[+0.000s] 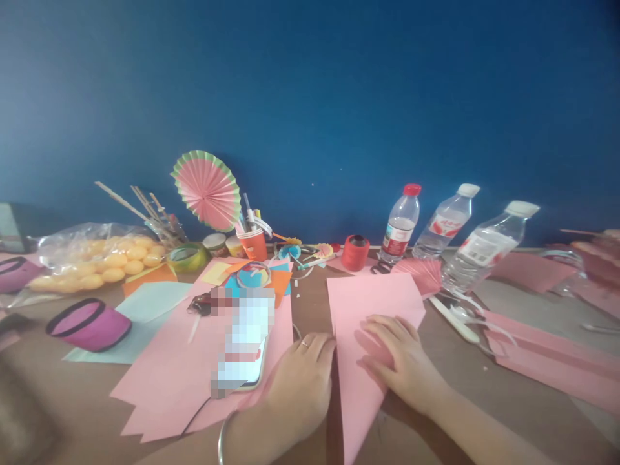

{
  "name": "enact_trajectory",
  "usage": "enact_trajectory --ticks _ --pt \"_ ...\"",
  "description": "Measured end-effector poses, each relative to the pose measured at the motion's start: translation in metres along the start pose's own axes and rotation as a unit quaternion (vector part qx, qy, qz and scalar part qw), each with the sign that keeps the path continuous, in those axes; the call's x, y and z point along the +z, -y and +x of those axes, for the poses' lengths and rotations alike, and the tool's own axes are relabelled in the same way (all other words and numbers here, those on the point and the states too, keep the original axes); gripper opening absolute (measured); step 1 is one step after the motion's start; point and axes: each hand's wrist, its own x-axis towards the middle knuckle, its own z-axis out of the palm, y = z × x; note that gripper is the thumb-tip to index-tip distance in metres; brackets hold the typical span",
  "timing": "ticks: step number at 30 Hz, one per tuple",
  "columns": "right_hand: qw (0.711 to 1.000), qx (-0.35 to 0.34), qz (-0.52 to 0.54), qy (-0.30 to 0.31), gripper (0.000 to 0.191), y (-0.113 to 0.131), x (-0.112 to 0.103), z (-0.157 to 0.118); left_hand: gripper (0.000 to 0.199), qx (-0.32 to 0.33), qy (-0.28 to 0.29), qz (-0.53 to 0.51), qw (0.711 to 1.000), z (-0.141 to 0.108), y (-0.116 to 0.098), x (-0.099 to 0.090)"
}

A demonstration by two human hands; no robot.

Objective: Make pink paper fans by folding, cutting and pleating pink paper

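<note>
A brown table [310,303] carries everything. A pink paper sheet [372,310] lies flat under both hands; just left of them a stack of pink sheets [184,374] bears a phone [245,349]. Beyond the hands stand three water bottles [443,226], a red thread spool [355,252] and an orange cup [254,244]. Far left lies a bag of yellow balls [97,258].

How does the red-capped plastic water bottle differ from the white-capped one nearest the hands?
The red-capped plastic water bottle has a red cap; the nearest white-capped plastic bottle has a white one. The red-capped bottle looks smaller and sits nearer the wall; the white-capped bottle appears larger and leans further right. Both are clear and labelled.
</note>
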Motion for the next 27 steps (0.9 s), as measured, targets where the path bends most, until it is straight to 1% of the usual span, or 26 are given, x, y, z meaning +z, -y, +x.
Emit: enact_trajectory --ticks 4,6,8,11,14,17,22,27 --pt "0.999 -0.028 -0.018 0.01 0.044 0.001 -0.006 -0.002 0.046 0.005 0.007 0.014 1.0 0.0 0.0 0.003" --pt "0.998 -0.046 -0.026 0.033 0.048 -0.001 -0.009 -0.003 0.048 0.008 0.007 0.018 1.0 0.0 0.0 0.001" --pt "0.996 -0.059 -0.031 0.065 0.051 -0.002 -0.012 -0.003 0.045 0.006 0.006 0.018 1.0 0.0 -0.001 -0.001" --pt "0.991 -0.071 -0.039 0.105 0.05 -0.003 -0.015 -0.002 0.044 -0.001 0.009 0.017 1.0 -0.001 -0.002 -0.002" --pt "0.987 -0.085 -0.044 0.128 0.048 -0.001 -0.017 -0.001 0.057 0.014 0.023 0.02 0.999 -0.003 0.0 -0.002" --pt "0.984 -0.1 -0.045 0.139 0.056 0.0 -0.018 0.001 0.07 0.038 0.038 0.024 0.998 -0.004 0.003 -0.001" --pt "0.981 -0.114 -0.06 0.142 0.072 0.001 -0.015 0.002 0.082 0.036 0.059 0.027 0.997 -0.004 0.004 0.001" --pt "0.983 -0.118 -0.073 0.123 0.073 0.0 -0.01 0.003 0.087 0.041 0.064 0.023 0.997 -0.001 0.002 0.0"
